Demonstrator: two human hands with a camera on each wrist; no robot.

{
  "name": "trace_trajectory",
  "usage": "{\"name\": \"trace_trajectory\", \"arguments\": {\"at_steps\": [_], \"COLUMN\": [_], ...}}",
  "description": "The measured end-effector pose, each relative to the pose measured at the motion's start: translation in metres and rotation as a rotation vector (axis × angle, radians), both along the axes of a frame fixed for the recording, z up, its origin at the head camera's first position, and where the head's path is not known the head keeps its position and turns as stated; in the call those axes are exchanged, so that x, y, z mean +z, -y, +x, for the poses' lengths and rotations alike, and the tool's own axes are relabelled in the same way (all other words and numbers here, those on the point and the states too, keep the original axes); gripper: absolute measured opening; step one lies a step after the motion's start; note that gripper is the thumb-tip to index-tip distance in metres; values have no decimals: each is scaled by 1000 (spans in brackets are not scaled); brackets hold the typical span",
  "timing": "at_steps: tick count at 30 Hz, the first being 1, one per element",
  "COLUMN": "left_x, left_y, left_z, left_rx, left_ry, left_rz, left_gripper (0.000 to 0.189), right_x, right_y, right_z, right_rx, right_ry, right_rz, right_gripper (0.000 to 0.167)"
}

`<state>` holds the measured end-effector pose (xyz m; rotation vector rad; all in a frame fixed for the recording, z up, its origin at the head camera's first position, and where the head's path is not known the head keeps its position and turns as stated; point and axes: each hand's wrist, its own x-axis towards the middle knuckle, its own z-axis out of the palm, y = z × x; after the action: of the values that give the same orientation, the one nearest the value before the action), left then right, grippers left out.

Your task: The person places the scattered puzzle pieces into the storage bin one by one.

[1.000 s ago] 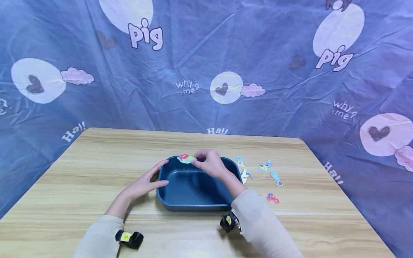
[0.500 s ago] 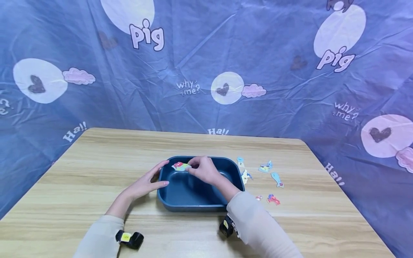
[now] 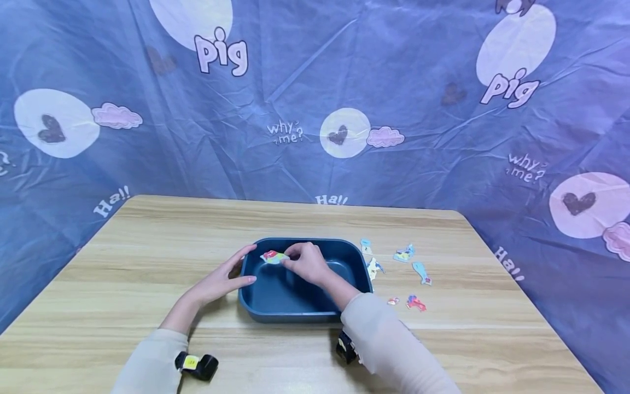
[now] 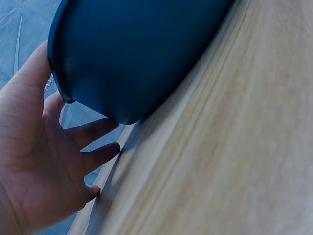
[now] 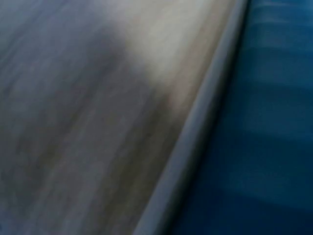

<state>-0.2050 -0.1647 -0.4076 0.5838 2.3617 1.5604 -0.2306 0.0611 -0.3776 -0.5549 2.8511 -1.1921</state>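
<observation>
A dark blue rectangular basin (image 3: 295, 317) stands on the wooden table. My right hand (image 3: 309, 264) is inside it towards the back, pinching a small flat red, yellow and light-blue cutout (image 3: 273, 257) above the basin floor. My left hand (image 3: 219, 282) is spread at the basin's left end, its fingers nearly straight. In the left wrist view, the thumb of my left hand (image 4: 39, 142) touches the rim of the basin (image 4: 122, 54) and the other fingers lie beside its wall. The right wrist view is blurred and shows the basin wall (image 5: 259, 137), but not the hand.
Several flat cutouts lie right of the basin on the table (image 3: 147, 251): a light-blue one (image 3: 421, 272), a blue-yellow one (image 3: 404, 253), a white-blue one (image 3: 374, 268), a red-blue one (image 3: 415, 303) and a tiny one (image 3: 393, 301). A patterned blue cloth (image 3: 295, 164) hangs behind.
My right hand has moved left and down into the basin with the cutout, from above its back rim. My left hand has stayed at the left end.
</observation>
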Motion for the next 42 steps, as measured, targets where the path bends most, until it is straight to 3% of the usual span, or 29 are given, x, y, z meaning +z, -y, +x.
{"name": "trace_trajectory", "arguments": {"at_steps": [17,42], "left_x": [2,5], "left_y": [-1,-1], "left_z": [-1,1], "left_rx": [-2,3], "left_ry": [18,35], "left_rz": [3,9], "left_gripper": [64,64], "right_x": [-14,-21], "right_y": [7,14], "right_z": [1,7], "right_rx": [-32,-41], "right_ry": [49,-54], "right_rz": [68,135], "right_gripper": [17,20]}}
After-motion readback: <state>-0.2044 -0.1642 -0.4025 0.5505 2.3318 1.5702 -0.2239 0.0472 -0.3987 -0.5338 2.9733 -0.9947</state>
